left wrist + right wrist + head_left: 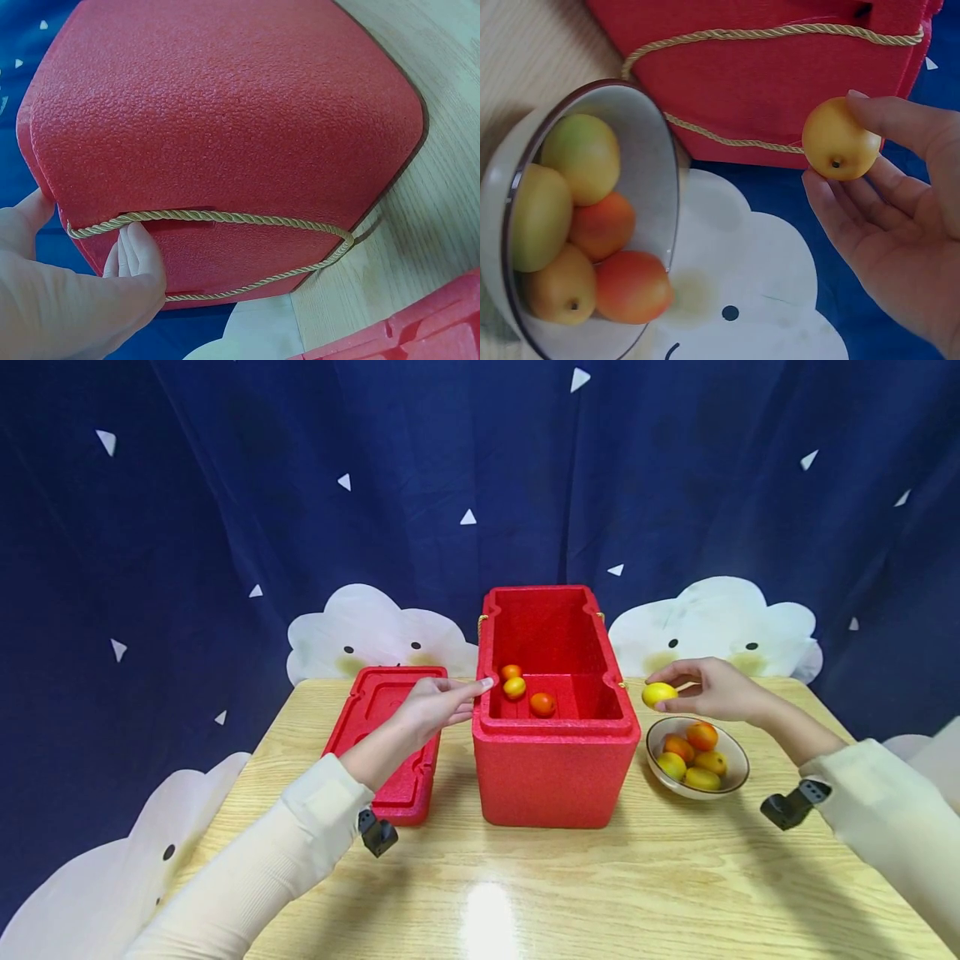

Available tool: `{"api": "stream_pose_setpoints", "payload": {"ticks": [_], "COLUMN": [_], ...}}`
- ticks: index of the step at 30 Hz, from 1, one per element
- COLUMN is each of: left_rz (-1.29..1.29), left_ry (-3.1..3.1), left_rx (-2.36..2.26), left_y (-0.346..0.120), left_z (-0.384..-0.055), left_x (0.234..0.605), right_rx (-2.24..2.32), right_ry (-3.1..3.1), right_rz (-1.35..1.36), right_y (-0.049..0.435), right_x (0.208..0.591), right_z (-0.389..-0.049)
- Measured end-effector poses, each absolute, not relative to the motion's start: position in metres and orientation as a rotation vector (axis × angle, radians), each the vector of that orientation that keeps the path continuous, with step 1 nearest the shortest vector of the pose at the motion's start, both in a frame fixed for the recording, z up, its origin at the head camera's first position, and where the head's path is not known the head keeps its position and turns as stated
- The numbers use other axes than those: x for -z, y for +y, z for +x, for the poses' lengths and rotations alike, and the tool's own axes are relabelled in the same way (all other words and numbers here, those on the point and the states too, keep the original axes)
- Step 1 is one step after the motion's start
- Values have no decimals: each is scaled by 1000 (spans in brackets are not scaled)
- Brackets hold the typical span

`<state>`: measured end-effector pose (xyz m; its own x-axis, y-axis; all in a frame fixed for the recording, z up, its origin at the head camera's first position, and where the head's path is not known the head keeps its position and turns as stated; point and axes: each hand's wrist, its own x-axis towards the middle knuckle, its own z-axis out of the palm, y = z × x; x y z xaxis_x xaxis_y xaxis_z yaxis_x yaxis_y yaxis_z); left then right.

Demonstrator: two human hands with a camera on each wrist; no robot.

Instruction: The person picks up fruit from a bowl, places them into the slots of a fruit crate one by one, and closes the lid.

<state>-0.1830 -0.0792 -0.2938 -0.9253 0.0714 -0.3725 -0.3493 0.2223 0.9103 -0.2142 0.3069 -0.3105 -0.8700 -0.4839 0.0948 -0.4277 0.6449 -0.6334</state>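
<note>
My right hand [718, 689] holds a small yellow fruit [659, 695] between thumb and fingertips. The fruit [841, 139] is round, with a dark stem spot, and hangs above and beside a white bowl [738, 768] with a brown rim. On the table stands an open red foam box [555, 781]; inside it lie an orange-red fruit [542, 705], a yellow one [514, 687] and another orange-red one [512, 672]. My left hand [435, 706] grips the box's left wall, thumb on the rim and fingers against the outside, near the gold rope handle [247, 218].
Several yellow and orange fruits [702, 736] fill the bowl, right of the box. A red lid [408, 785] lies flat on the wooden table [570, 893] to the box's left, partly behind my left arm. Behind the table hangs a dark blue curtain [420, 435] with white shapes.
</note>
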Motion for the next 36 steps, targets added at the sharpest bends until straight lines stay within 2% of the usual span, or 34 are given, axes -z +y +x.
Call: {"api": "stream_pose_setpoints", "payload": {"ticks": [36], "left_rz": [-218], "left_ry": [2116], "left_rx": [-1676], "left_y": [-81], "left_z": [-190], "left_x": [283], "right_rx": [930], "right_ry": [2811], "right_rz": [-698], "right_y": [277], "right_x": [245], "right_z": [-233]}}
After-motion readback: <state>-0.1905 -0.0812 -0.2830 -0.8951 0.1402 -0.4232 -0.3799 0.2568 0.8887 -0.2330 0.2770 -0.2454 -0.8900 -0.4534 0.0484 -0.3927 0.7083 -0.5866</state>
